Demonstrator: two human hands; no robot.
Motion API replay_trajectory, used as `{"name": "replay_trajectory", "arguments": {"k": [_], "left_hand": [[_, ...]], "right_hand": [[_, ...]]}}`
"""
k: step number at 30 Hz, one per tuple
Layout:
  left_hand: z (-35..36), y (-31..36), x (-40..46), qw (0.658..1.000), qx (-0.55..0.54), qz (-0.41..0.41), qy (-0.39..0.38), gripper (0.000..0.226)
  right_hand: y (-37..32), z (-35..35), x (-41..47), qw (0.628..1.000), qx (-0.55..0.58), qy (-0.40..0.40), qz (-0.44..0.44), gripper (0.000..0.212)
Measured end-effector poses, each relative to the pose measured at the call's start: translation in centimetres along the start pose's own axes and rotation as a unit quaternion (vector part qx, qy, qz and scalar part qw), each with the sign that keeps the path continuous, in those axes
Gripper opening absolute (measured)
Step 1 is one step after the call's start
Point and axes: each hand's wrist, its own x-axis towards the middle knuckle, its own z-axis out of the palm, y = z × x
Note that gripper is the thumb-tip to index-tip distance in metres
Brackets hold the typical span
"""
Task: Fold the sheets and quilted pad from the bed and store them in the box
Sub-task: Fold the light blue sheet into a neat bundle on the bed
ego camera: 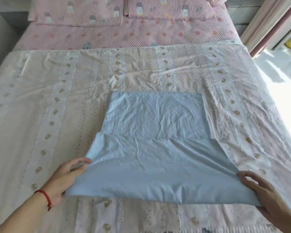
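Both hands' grip on blue sheet (151, 165) edge; fingertips hidden under fold

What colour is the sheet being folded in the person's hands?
Plain light blue, with no print: the creased cotton sheet shows clearly in the head view.

One blue sheet (156, 145), one patterned sheet (57, 98), two pillows (77, 12), two hands (62, 179).

No writing, label, brand or number is showing legibly anywhere in the view. The bedding is carrying only printed motifs and dotted stripes, with no letters among them.
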Motion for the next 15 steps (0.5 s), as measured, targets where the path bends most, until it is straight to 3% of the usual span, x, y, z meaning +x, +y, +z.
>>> {"name": "replay_trajectory", "arguments": {"k": [5, 8, 10, 13, 15], "left_hand": [[-3.7, 1.4, -1.6, 0.978, -0.147, -0.129, -0.067, 0.024], [-3.4, 2.3, 0.6, 0.964, -0.216, -0.134, -0.078, 0.04], [-3.1, 3.4, 3.1, 0.968, -0.212, -0.113, -0.077, 0.041], [-3.4, 6.3, 7.2, 0.983, -0.141, -0.052, -0.101, 0.031], [-3.3, 8.3, 10.3, 0.993, -0.082, -0.016, -0.08, 0.041]], "right_hand": [[-2.6, -1.5, -3.4, 0.998, 0.054, -0.017, -0.004, 0.012], [-3.4, -1.8, -0.5, 0.997, 0.049, -0.058, 0.013, 0.035], [-5.1, -1.0, 2.2, 0.998, 0.016, -0.056, -0.022, 0.034], [-8.6, 0.7, 6.2, 0.992, -0.06, 0.022, -0.108, 0.032], [-10.4, 1.7, 9.6, 0.98, -0.101, 0.053, -0.163, 0.03]]}}
